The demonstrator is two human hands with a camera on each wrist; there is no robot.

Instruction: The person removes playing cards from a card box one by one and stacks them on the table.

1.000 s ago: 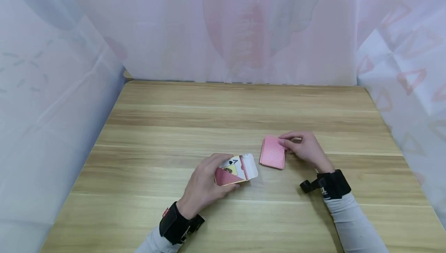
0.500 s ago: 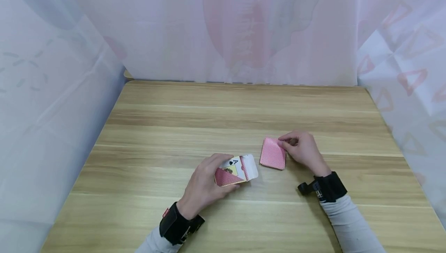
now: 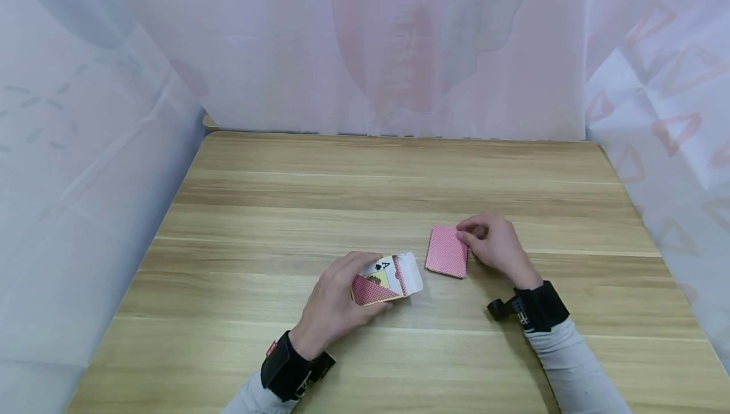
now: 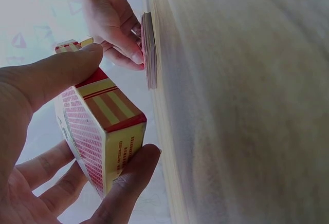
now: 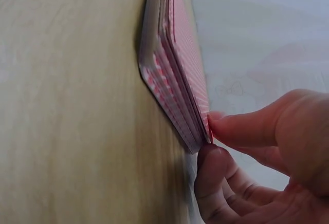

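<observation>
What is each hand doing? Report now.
Left hand: grips the card box.
Right hand: pinches the card stack at its corner.

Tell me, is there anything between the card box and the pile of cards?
Nothing: in the head view only a bare strip of wooden table separates the card box in the left hand from the pile of cards.

A stack of red-backed cards [image 5: 172, 75] is seen on the wooden table [image 5: 67, 106]. Its lower corner is pinched by the right hand [image 5: 257, 157] at the lower right of the frame.
</observation>
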